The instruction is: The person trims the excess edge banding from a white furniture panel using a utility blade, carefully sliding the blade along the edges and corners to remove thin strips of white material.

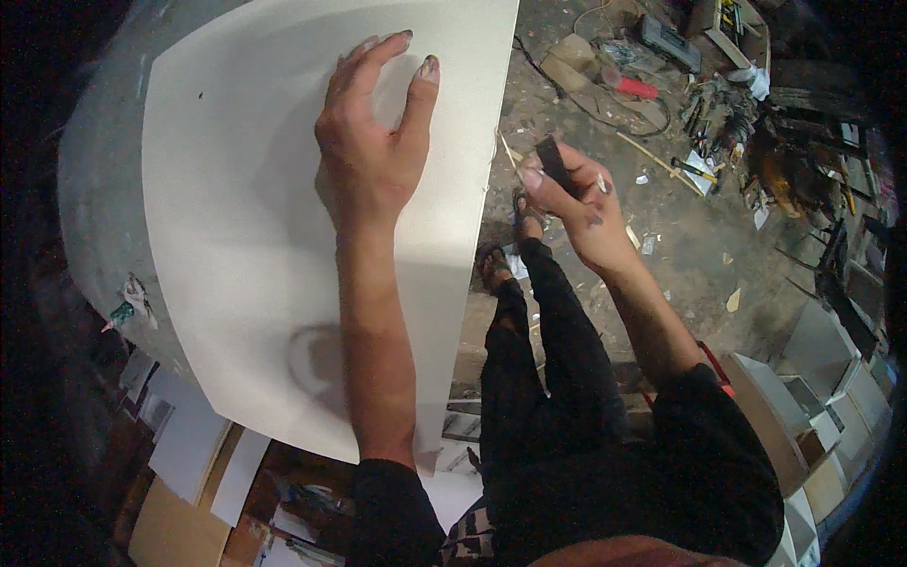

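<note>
A large white board (227, 189) lies in front of me and to my left, with a small dark speck near its far left. My left hand (373, 142) is over the board, its fingers curved and apart with nothing between them. Whether it touches the surface is hard to tell. Just off the board's right edge, my right hand (581, 203) is closed around a small dark flat piece (551, 157), one end of it sticking out past the fingers. A thin pale strip (510, 149) shows by the thumb tip, close to the board's edge.
Beneath the board is a grey surface (99, 189) with a small green-tipped item (123, 312). Scraps litter the floor (699, 265) on the right, along with a red cylinder (635, 87), a dark case (669, 42) and a wooden box (732, 33). Pale panels (817, 345) stand at lower right.
</note>
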Motion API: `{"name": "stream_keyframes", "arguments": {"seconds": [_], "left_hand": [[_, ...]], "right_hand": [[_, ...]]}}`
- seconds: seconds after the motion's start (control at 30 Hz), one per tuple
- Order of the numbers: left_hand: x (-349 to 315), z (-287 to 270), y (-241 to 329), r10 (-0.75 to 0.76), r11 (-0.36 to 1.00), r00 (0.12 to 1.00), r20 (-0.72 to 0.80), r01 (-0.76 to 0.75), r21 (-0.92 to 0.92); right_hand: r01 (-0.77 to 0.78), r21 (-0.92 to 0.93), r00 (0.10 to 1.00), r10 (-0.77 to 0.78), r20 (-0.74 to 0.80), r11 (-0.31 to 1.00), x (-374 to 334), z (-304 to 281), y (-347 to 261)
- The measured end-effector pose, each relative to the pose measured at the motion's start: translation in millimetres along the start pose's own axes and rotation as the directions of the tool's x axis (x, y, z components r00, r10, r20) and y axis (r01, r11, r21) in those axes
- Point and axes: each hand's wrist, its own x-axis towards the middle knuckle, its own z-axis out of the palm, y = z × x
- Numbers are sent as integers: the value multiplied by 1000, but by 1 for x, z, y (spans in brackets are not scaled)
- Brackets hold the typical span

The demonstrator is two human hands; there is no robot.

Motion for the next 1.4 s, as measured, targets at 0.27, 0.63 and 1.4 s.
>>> {"name": "stream_keyframes", "arguments": {"seconds": [0.27,0.63,1.4], "left_hand": [[1,-4,-1,44,999,999,17,-44,1],[1,-3,-1,53,999,998,27,-54,7],[0,-1,-5,80,990,997,22,-77,-117]], "right_hand": [[159,-198,979,-129,156,967,-31,-15,-14],[197,-83,968,-207,-144,977,21,11,11],[296,-417,904,-393,-168,859,-48,-22,0]]}}
